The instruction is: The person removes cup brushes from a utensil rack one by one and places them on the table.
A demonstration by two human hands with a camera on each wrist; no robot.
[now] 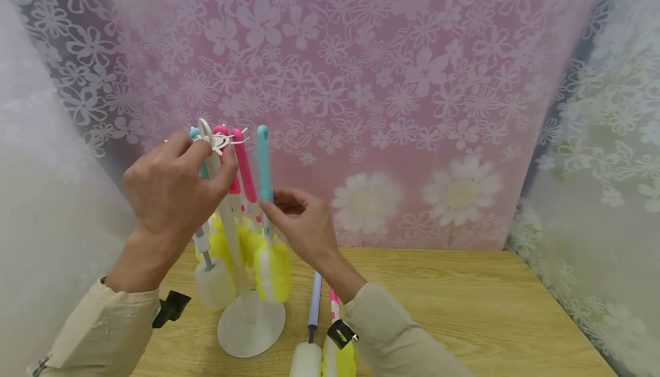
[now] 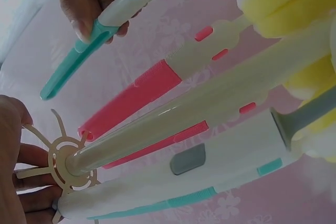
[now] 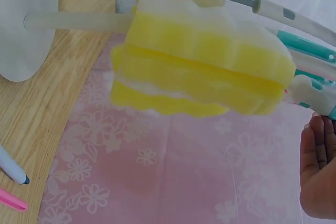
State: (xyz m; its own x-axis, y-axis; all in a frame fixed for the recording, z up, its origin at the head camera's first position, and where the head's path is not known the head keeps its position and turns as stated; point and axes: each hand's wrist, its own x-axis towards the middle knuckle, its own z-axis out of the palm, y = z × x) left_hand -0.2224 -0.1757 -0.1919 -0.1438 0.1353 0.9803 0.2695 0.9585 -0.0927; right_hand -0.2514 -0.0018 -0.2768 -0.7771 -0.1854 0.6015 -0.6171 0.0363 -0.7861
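Note:
My left hand (image 1: pixel 175 188) holds the hooked top of a white rack stand (image 1: pixel 242 262); in the left wrist view its fingers are behind the hook ring (image 2: pixel 65 163). My right hand (image 1: pixel 309 228) pinches a sponge bottle brush by its teal handle (image 1: pixel 264 165), beside the rack. That brush's yellow and white sponge head (image 1: pixel 273 271) points down. In the left wrist view, the handle's tip is apart from the hooks. Around the pole hang pink-handled brushes (image 2: pixel 139 98), a white brush with a grey button (image 2: pixel 184 161) and another teal-handled brush (image 2: pixel 157 205).
On the wooden table (image 1: pixel 464 308), right of the round base (image 1: pixel 251 337), lie a blue-handled brush with a white sponge (image 1: pixel 306 360) and a pink-handled brush with a yellow sponge (image 1: pixel 348 360). A pink floral curtain (image 1: pixel 361 108) stands behind the table.

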